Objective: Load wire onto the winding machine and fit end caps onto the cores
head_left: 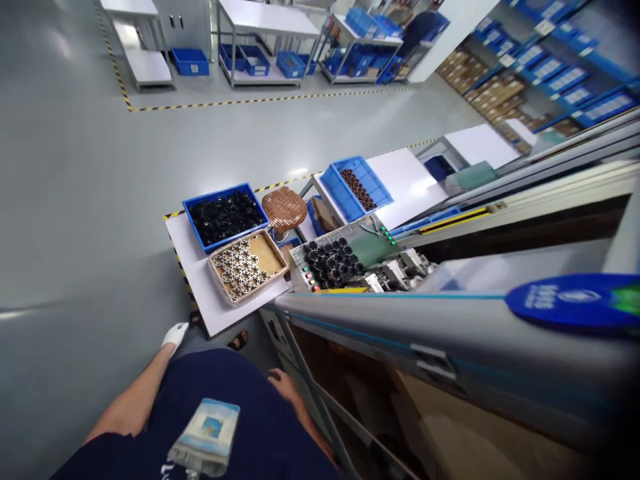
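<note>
My left hand (175,335), in a white glove, hangs beside my left thigh. Its fingers look loosely extended, and nothing shows in them. Low in front of the machine's side, my bare right hand (283,385) hangs with fingers slightly bent and apart; the fingertips look dark, and I see no object there. Nearest ahead is a white table (193,280). On it a cardboard tray (270,257) holds rows of silvery rings (243,270), and behind that a blue bin (187,213) is full of black parts (227,217). Neither hand touches these.
A long grey machine (360,323) runs along my right, with black round parts (333,260) on its near end. A brown stool (284,208) stands behind the tray. Another blue bin (335,190) holds copper-coloured parts (357,190). Shelving (550,73) stands far right.
</note>
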A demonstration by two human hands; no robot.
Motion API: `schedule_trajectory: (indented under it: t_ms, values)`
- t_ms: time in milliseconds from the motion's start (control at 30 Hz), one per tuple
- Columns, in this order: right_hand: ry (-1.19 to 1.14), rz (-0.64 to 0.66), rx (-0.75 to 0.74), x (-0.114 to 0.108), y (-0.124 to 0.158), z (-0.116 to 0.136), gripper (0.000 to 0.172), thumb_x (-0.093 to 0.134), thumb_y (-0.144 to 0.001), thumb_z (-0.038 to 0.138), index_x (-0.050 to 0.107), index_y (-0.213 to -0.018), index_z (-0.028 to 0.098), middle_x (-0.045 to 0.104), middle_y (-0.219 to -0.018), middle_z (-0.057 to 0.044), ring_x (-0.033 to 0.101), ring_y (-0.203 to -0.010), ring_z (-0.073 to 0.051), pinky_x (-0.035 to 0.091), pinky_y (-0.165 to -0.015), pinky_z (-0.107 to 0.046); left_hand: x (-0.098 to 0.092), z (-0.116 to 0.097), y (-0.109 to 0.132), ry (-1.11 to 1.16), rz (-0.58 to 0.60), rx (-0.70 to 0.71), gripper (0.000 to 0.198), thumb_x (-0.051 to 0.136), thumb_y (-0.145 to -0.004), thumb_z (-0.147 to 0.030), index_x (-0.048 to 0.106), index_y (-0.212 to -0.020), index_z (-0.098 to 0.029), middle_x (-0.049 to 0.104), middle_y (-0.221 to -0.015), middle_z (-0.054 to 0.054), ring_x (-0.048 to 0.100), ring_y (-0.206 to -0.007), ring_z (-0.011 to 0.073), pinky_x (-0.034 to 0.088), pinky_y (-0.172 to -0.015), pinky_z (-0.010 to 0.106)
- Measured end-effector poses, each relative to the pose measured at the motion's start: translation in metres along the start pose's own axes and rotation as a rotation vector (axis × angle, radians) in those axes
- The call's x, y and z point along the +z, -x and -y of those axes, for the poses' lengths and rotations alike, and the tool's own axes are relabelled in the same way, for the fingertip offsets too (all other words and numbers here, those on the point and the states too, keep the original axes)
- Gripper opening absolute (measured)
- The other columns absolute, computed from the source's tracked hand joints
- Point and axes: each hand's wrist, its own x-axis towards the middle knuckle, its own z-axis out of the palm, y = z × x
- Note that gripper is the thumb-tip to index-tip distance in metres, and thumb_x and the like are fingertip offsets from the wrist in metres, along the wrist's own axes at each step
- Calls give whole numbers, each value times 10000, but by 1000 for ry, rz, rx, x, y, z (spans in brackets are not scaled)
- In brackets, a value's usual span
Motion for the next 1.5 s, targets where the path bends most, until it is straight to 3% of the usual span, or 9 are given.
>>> schedule_trajectory:
  t_ms: [100,233,400,533,700,900,1233,1367,1500]
  values:
    - [-23,33,-61,-30,-38,59,202,763,-1061,355,762,-1159,179,765,-1078,-43,751,-1004,-217,647,-969,-398,-41,-44,-40,14,-141,187,435,508,-1157,-391,692,-1450,-128,722,-1424,143,701,-1308,295,557,-1168,438]
    - [-119,-108,-196,-97,-84,151,266,739,-1007,267,787,-1250,170,779,-965,-28,724,-913,-198,589,-961,-350,-79,-147,-95,-28,-290,501,575,424,-1150,-479,629,-1570,-146,582,-1616,202,530,-1515,358,388,-1326,469]
    - [-114,-444,-266,-228,-146,257,382,659,-1064,295,732,-1420,177,797,-1140,-47,696,-1016,-166,518,-1017,-278,-88,-294,-162,-132,-296,908,682,583,-1084,-491,552,-1661,-130,314,-1812,224,262,-1677,452,164,-1400,599]
    - [-83,-589,-247,-343,-191,291,342,684,-1067,280,755,-1385,176,802,-1154,-27,685,-1001,-135,503,-1012,-239,-79,-365,-214,-340,-225,1123,723,683,-1006,-399,553,-1676,-160,349,-1801,233,277,-1667,488,183,-1372,641]
    - [-64,-704,-81,-475,-218,254,286,729,-1067,265,760,-1331,160,796,-1087,-29,722,-1010,-167,556,-1057,-336,-67,-377,-253,-433,-145,1191,665,632,-1019,-419,632,-1599,-95,529,-1659,291,469,-1552,466,369,-1294,566]
    - [-160,-837,260,-592,-241,158,354,724,-1092,450,728,-1273,147,745,-1250,-90,738,-1113,-225,647,-1011,-443,-55,-371,-263,-571,-170,1139,619,486,-1082,-429,627,-1599,-119,556,-1653,257,493,-1551,437,390,-1291,565]
    - [-438,-974,677,-703,-314,-2,462,704,-1092,550,746,-1199,103,773,-1162,-122,764,-1077,-226,644,-1016,-435,-49,-363,-271,-757,-219,1038,568,494,-1084,-530,699,-1521,-232,613,-1612,217,581,-1503,406,464,-1283,531]
    - [-527,-961,753,-741,-352,-46,445,691,-1103,540,755,-1143,102,782,-1090,-108,772,-1022,-208,651,-993,-414,-53,-359,-275,-761,-328,1149,504,554,-1096,-492,711,-1483,-209,665,-1552,210,634,-1440,397,543,-1202,539]
    - [-542,-946,771,-749,-371,-66,361,707,-1107,463,758,-1101,105,782,-1030,-80,776,-976,-196,665,-957,-402,-58,-363,-270,-780,-418,1263,495,570,-1122,-447,722,-1431,-92,676,-1493,258,666,-1362,406,585,-1129,534]
